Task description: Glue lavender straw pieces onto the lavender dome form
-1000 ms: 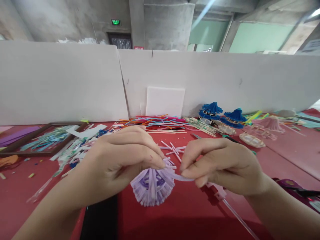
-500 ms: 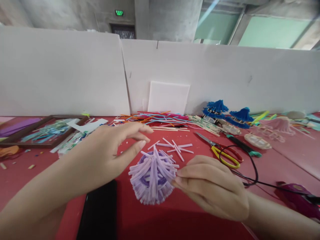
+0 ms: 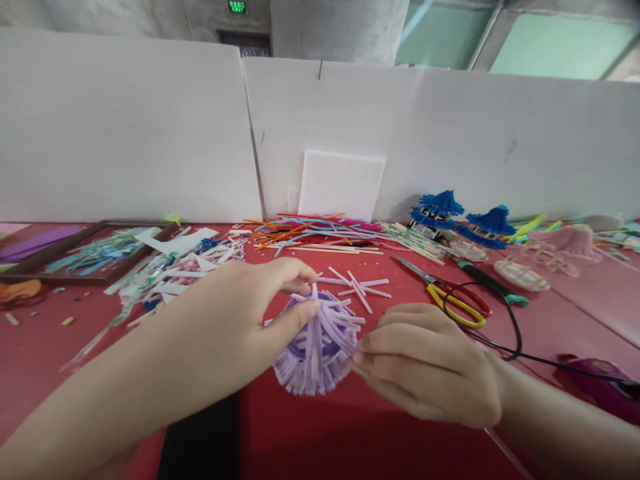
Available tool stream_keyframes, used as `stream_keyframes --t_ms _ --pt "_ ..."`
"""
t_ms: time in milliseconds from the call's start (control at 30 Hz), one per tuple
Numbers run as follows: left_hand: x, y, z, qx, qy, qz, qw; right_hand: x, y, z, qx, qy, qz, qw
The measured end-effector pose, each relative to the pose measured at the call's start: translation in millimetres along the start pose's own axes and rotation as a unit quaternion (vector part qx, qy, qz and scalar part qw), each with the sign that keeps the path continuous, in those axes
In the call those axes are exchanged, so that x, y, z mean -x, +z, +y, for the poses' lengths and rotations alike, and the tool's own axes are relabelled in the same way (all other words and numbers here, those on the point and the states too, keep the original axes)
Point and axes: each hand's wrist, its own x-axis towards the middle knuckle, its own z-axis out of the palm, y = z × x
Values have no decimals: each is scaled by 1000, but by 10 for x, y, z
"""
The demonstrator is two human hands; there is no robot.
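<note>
A small roof-like piece (image 3: 314, 353) made of lilac strips over a darker purple ring stands in the centre, close to me. My left hand (image 3: 250, 313) has its thumb and fingers closed round the top of this piece. On its right side my right hand (image 3: 425, 360) pinches the end of a lilac strip, with the fingers curled together. Loose lilac strips (image 3: 361, 288) lie crossed on the red table (image 3: 300, 440) just behind the piece.
Scissors (image 3: 450, 300), a green-handled tool (image 3: 493, 285) and a black cable lie on the right, near a magenta device (image 3: 597, 380). Blue-roofed models (image 3: 437, 212) stand behind. Coloured strips (image 3: 315, 232), a brown frame (image 3: 95, 273) and scraps are farther left. A black object (image 3: 200, 440) is near me.
My left hand has moved right and closed on the top of the lilac piece. My right hand stays at its right side. The view has tilted slightly down.
</note>
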Motion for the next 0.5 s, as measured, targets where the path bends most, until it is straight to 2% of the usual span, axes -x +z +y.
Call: stream_keyframes --t_ms 233,500 --pt "-8 48 -18 22 0 -17 1000 -24 31 42 -45 -12 -57 997" --pt "-33 62 -36 26 20 -24 999 -54 5 -40 -40 32 -64 997"
